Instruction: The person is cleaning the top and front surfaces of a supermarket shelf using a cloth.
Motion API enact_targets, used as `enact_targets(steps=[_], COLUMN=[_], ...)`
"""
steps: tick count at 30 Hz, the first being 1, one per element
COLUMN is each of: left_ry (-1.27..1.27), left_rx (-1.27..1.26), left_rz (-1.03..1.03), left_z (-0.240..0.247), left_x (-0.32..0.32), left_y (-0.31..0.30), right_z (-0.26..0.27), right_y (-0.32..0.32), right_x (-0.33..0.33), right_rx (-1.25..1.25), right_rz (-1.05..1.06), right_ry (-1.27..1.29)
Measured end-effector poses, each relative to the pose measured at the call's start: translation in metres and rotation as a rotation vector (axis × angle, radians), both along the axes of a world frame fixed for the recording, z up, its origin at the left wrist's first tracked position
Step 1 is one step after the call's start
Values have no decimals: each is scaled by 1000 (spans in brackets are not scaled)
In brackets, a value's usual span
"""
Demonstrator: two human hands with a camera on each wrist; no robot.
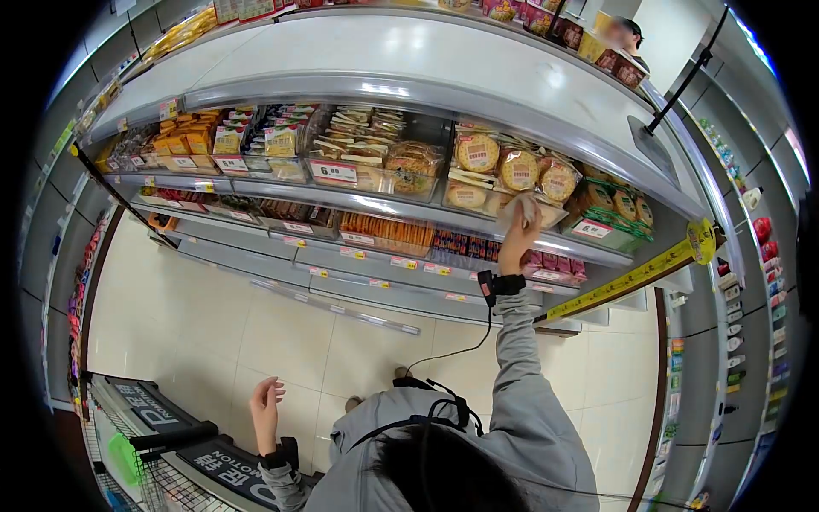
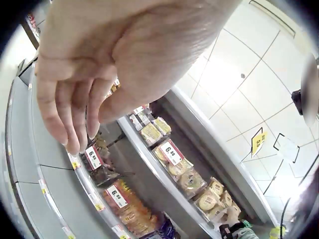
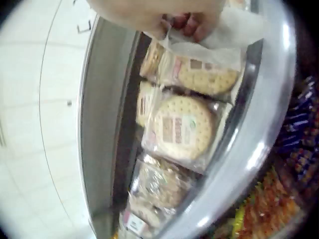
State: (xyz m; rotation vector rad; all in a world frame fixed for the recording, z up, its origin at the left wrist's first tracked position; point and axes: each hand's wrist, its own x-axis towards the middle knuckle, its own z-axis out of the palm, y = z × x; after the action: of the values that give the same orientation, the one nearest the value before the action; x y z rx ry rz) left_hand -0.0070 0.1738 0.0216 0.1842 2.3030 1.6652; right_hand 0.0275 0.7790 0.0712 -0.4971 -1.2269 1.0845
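Grey jacket point(image 1: 520, 427) fills the bottom of the head view, closest to the lens. Well below the top shelf point(image 1: 384, 205) and off to its left stands a shopping cart point(image 1: 162, 435). Just beside the cart the left hand point(image 1: 266, 405) is lifted, its grip loosely spread and holding nothing. The left wrist view shows its fingers point(image 2: 75, 114) hanging relaxed, touching nothing.

On the top shelf's front edge a price tag point(image 1: 333, 172) reads 6.80, with stacked bakery packs behind it. Further right along that shelf the right hand point(image 1: 519, 239) reaches up, its grip pinching the biscuit packet point(image 1: 522, 207) at the shelf's front edge. The packet is wrapped in clear, crinkled film that shines whitish. In the right wrist view the fingertips point(image 3: 192, 25) nip a loose fold of that film point(image 3: 234, 35), which runs down to a large, round, pale biscuit with a small label. Similar round biscuits point(image 3: 182, 127) lie packed below it on the shelf. Green packs point(image 1: 610, 218) sit at the shelf's right end.
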Motion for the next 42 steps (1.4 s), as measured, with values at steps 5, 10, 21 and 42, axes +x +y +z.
enact_targets(steps=[5,10,21,42], left_ry=[-4,-12,16,-47], left_rx=[0,2,-7,-53], left_rz=[25,-5,-128,45], left_z=[9,7,17,2], left_x=[1,6,-4,19], left_y=[37,66,128,62], right_z=[-7,-16,-17,-3], right_y=[-22,-29,50,-8], right_x=[-25,-36,49,-37], right_rx=[449,679,965,1115], right_rz=[-183,-30,-159,58], right_ry=[-437,-693,-821,-882])
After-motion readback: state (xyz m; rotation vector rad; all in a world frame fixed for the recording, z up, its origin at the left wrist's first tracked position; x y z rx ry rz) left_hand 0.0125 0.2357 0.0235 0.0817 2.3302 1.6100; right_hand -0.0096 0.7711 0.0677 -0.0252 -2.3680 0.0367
